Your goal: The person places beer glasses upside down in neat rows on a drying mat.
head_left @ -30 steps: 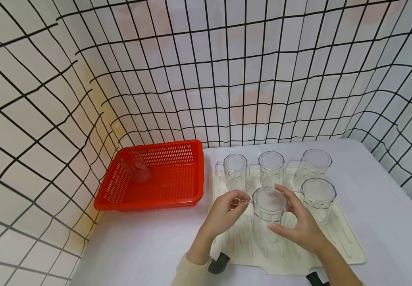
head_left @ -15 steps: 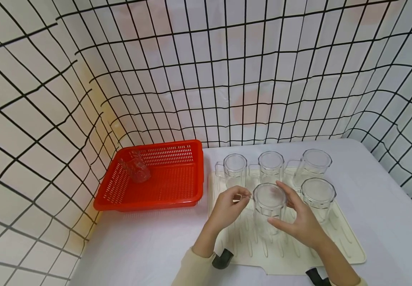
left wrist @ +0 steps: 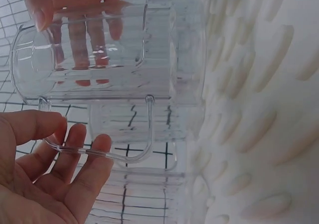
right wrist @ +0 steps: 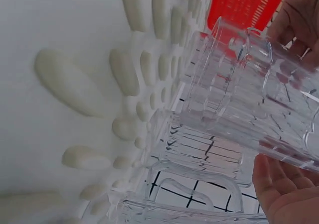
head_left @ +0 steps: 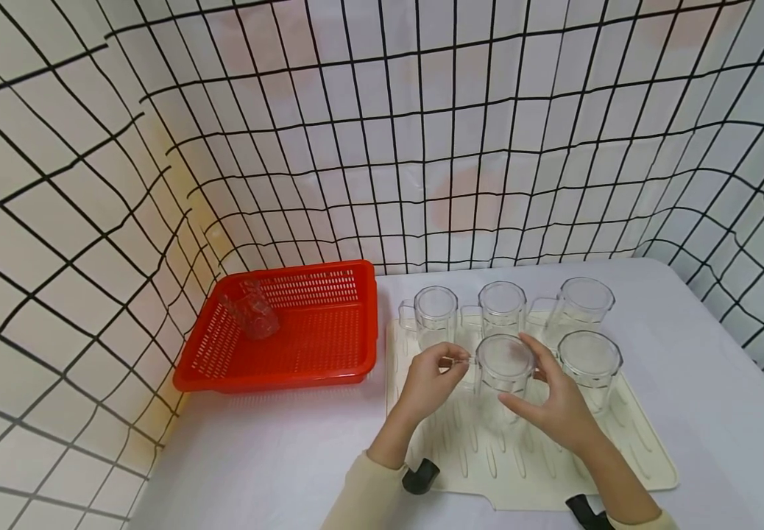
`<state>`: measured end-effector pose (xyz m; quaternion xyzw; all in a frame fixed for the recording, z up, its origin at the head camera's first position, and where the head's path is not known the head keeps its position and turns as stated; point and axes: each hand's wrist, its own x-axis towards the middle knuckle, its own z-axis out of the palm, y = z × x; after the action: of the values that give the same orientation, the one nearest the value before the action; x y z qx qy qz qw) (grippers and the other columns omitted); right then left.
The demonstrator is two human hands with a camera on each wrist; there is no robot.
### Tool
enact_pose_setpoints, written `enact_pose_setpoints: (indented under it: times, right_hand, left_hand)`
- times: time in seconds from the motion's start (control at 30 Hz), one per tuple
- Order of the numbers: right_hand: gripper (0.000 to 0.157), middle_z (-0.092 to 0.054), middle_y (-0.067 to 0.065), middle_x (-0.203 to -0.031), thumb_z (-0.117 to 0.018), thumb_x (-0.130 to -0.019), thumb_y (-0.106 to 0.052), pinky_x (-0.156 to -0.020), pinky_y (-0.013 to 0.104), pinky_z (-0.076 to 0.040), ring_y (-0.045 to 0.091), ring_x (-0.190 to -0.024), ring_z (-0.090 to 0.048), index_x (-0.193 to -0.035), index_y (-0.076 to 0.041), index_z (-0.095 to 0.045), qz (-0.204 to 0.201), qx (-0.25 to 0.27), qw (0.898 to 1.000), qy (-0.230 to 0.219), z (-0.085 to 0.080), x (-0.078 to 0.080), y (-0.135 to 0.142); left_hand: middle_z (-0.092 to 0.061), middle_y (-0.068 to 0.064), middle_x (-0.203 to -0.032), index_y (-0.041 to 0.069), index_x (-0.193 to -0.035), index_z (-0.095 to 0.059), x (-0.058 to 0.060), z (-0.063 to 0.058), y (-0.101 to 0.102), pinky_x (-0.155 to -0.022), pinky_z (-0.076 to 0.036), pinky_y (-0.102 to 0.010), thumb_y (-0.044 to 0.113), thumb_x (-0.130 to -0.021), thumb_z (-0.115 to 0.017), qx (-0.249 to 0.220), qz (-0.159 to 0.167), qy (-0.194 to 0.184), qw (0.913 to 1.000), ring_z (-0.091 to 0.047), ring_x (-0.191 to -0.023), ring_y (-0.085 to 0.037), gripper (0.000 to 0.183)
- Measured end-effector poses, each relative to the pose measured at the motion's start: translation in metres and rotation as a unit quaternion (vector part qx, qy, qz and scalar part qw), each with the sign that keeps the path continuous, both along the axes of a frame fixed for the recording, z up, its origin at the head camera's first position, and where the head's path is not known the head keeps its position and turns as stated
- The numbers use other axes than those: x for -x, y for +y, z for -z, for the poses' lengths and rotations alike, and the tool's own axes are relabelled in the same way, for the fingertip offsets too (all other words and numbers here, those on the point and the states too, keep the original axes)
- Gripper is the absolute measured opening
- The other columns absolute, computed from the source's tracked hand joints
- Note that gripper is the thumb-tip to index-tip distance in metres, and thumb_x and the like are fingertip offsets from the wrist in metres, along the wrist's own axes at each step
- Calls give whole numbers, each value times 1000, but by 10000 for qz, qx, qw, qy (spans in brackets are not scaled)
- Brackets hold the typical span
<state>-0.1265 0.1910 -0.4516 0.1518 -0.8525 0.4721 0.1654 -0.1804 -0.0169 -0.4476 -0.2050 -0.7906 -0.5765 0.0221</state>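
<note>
A clear glass mug (head_left: 504, 358) stands upright between my two hands, close over the cream ribbed drying mat (head_left: 468, 478). My left hand (head_left: 430, 381) pinches the mug's handle (left wrist: 150, 127) between thumb and fingers, as the left wrist view shows. From the other side my right hand (head_left: 557, 412) holds the mug's body, thumb at the front and fingers behind. The right wrist view has the mug (right wrist: 249, 89) tilted across it, with its lower end near the mat's raised ribs. Part of the right hand's fingers shows through the glass in the left wrist view.
Behind are three more glass mugs, at left (head_left: 436, 313), middle (head_left: 503, 305) and right (head_left: 584, 302). Another mug (head_left: 590, 361) stands just right of my right hand. A red plastic basket (head_left: 276, 381) at left holds one glass mug (head_left: 256, 316). Black wire mesh (head_left: 422, 158) encloses the table.
Both hands have moved the held mug slightly away from me and a little to the right. The other mugs and the basket have stayed in place.
</note>
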Motion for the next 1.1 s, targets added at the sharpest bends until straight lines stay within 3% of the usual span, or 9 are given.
enact_pose_setpoints:
  times: [0.27, 0.8, 0.87, 0.97, 1.1]
  right_hand:
    - [90, -41, 19, -146, -80, -78, -9, -89, 8, -35, 33, -119, -47, -151, -6, -28, 244, -42, 9995, -179, 3, 1, 1]
    - [87, -35, 26, -148, -78, -82, -12, -91, 10, -34, 45, -127, -42, -150, 1, -25, 567, -39, 9978, -344, 7, 4, 3]
    - [86, -35, 25, -148, -78, -82, -11, -95, 16, -37, 45, -127, -42, -149, 2, -26, 599, -52, 9976, -335, 7, 5, 4]
    - [86, -34, 26, -149, -77, -82, -10, -98, 36, -42, 47, -124, -44, -149, 2, -26, 660, -90, 9972, -335, 7, 5, 4]
    - [86, -34, 28, -148, -77, -81, -9, -95, 54, -40, 48, -122, -46, -149, 3, -26, 753, -140, 9965, -328, 6, 5, 5]
  left_hand:
    - [-69, -5, -93, 3, -97, -70, 8, 9, 9, -84, -51, -25, 3, -90, -65, -108, -60, 52, 9999, -63, -90, -12, 9]
    - [-69, -6, -93, 2, -96, -70, 16, 20, 23, -81, -51, -23, 3, -89, -66, -138, -133, 21, 9998, -65, -86, -13, 8]
    - [-69, -6, -92, 2, -97, -70, 17, 20, 24, -80, -51, -23, 3, -89, -66, -129, -140, 34, 9998, -65, -86, -12, 9]
    - [-68, -5, -91, 2, -96, -70, 18, 20, 27, -79, -50, -21, 2, -88, -66, -143, -166, 38, 9998, -64, -84, -10, 9]
    - [-68, -4, -89, 2, -95, -70, 20, 22, 29, -77, -49, -20, 3, -88, -67, -119, -163, 72, 9998, -63, -83, -8, 8]
